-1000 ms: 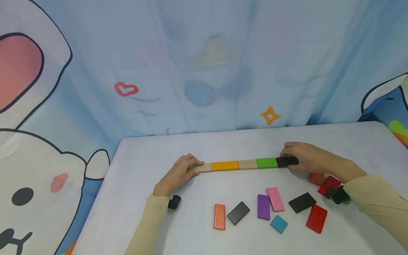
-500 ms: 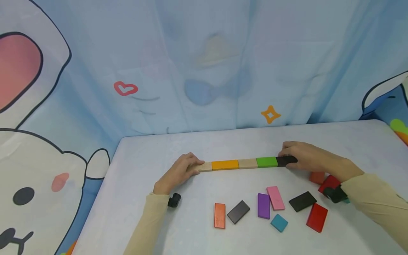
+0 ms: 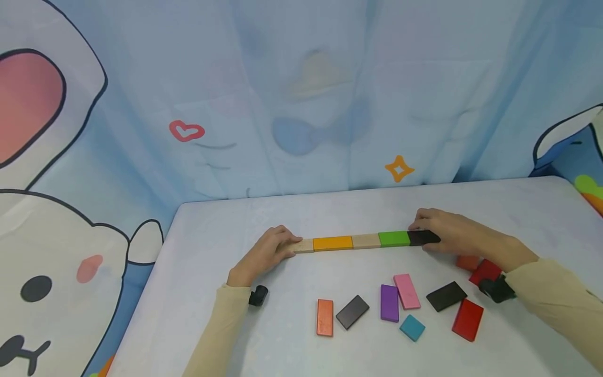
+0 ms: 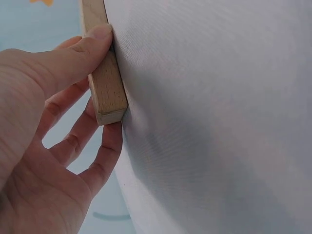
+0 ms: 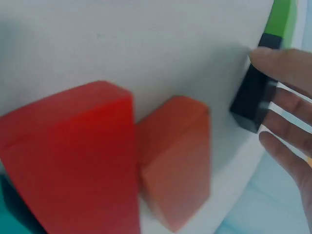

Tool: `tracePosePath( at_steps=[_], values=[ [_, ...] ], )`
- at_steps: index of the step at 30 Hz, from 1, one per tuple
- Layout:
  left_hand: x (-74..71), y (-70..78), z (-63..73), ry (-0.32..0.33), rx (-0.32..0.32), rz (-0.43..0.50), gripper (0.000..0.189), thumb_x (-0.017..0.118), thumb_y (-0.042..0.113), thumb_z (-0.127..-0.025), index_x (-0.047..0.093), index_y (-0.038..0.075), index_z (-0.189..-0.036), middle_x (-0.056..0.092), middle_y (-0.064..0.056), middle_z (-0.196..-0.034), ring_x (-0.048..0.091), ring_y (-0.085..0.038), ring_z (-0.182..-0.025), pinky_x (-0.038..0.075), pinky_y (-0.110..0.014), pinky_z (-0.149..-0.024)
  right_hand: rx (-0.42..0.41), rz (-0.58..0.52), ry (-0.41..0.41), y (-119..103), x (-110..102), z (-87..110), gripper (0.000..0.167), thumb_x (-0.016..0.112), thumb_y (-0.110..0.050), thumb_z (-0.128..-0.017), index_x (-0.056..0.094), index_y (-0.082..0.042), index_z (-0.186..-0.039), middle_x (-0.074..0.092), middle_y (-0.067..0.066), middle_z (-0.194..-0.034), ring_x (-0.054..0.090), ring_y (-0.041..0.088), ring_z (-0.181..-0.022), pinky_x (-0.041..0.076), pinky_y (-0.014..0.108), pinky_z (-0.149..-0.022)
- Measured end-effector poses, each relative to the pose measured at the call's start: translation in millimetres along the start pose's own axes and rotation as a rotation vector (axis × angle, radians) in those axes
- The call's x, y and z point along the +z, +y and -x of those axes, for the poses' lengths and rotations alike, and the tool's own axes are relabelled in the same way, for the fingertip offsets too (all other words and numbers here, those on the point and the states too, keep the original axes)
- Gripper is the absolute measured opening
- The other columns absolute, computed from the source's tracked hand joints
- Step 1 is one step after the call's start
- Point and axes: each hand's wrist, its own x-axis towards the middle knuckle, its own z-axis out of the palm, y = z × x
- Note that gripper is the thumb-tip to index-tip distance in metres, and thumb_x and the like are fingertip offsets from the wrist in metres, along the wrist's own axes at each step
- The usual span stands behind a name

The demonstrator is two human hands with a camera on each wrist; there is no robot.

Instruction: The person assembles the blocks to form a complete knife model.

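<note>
A straight row of flat blocks lies across the table. From left to right come a plain wood block (image 3: pixel 303 246), a yellow-orange block (image 3: pixel 332 244), a second wood block (image 3: pixel 366 241), a green block (image 3: pixel 394 239) and a black block (image 3: pixel 421 237). At the left end, my left hand (image 3: pixel 266 255) pinches the first wood block, thumb on the near side and fingers behind, as the left wrist view shows. My right hand (image 3: pixel 457 230) holds the black block, which touches the green one; in the right wrist view its thumb (image 5: pixel 273 59) presses the near face.
Loose blocks lie nearer the front: orange (image 3: pixel 324 318), dark grey (image 3: pixel 352 312), purple (image 3: pixel 389 303), pink (image 3: pixel 407 291), teal (image 3: pixel 412 328), black (image 3: pixel 446 296) and red (image 3: pixel 468 320). Beneath the right forearm are another red block (image 3: pixel 486 272) and an orange-red block (image 3: pixel 467 262). A curtain (image 3: pixel 301 104) hangs behind.
My right hand has shifted slightly left, and the black block now lies straighter in line with the green one. The left hand and loose blocks have stayed in place.
</note>
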Motion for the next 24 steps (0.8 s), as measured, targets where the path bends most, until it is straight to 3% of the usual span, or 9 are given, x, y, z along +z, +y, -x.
tracePosePath(
  at_steps=[6, 12, 17, 24],
  values=[
    [1.3, -1.2, -1.0, -0.002, -0.019, -0.010, 0.035, 0.076, 0.008, -0.096, 0.072, 0.005, -0.131, 0.066, -0.008, -0.122, 0.059, -0.028, -0.116, 0.049, -0.044, -0.106, -0.070, 0.041, 0.075, -14, -9, 4.3, 0.054, 0.095, -0.010, -0.075, 0.073, -0.004, -0.125, 0.062, 0.011, -0.119, 0.060, 0.034, -0.113, 0.060, 0.052, -0.090],
    [2.3, -2.4, 0.7, -0.003, -0.035, -0.008, 0.035, 0.076, 0.009, -0.096, 0.072, 0.006, -0.131, 0.066, -0.007, -0.121, 0.059, -0.028, -0.116, 0.049, -0.044, -0.106, -0.164, 0.015, 0.161, -57, -30, 5.4, 0.055, 0.096, -0.012, -0.074, 0.073, -0.009, -0.124, 0.063, 0.007, -0.122, 0.061, 0.029, -0.113, 0.060, 0.048, -0.090],
    [2.4, -2.8, 1.9, 0.005, -0.042, -0.003, 0.035, 0.076, 0.008, -0.095, 0.072, 0.006, -0.130, 0.066, -0.008, -0.121, 0.059, -0.028, -0.117, 0.049, -0.044, -0.107, -0.276, -0.033, 0.097, -105, -32, 4.7, 0.051, 0.094, -0.017, -0.079, 0.072, -0.012, -0.125, 0.063, 0.004, -0.124, 0.061, 0.027, -0.114, 0.060, 0.044, -0.091],
    [2.1, -1.9, 0.3, 0.000, -0.031, 0.001, 0.036, 0.076, 0.009, -0.096, 0.071, 0.006, -0.132, 0.066, -0.008, -0.123, 0.059, -0.027, -0.118, 0.048, -0.044, -0.107, -0.362, -0.106, -0.100, -155, -6, -0.6, 0.045, 0.091, -0.017, -0.082, 0.075, -0.017, -0.124, 0.062, -0.006, -0.118, 0.060, 0.015, -0.109, 0.058, 0.037, -0.096]
  ],
)
